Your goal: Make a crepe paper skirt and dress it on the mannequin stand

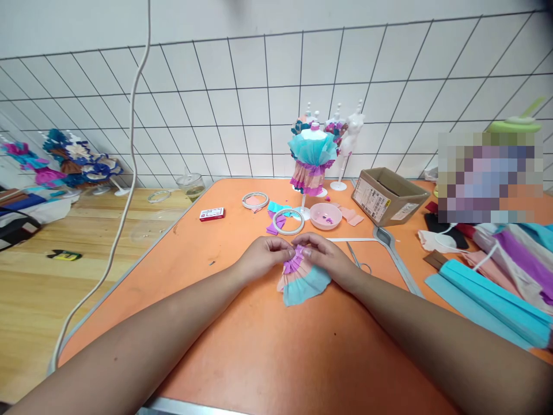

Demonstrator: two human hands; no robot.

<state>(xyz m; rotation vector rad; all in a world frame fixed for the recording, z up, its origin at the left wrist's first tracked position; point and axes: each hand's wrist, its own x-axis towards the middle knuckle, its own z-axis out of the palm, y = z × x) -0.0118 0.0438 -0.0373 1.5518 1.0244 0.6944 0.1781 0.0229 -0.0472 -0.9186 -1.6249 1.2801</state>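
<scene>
Between my two hands is a fan of pleated crepe paper [305, 281], purple at its gathered top, peach in the middle and light blue along the bottom. My left hand [265, 256] pinches the top left edge of the purple band. With thumb and fingers closed, my right hand [325, 256] grips the same gathered edge from the right. Just beyond stand a small dress form [313, 161] in a turquoise, peach and magenta paper dress, a roll of white tape [288, 222] and a pink bowl [326, 217] with purple scraps. Scissors [360, 262] lie near my right wrist.
An open cardboard box [375, 208] stands at the back right. Blue crepe paper [492, 297] lies folded at the right. Another tape roll [254, 201] and a small red-and-white box [212, 214] are at the back left. A white cable [132, 144] hangs at the left.
</scene>
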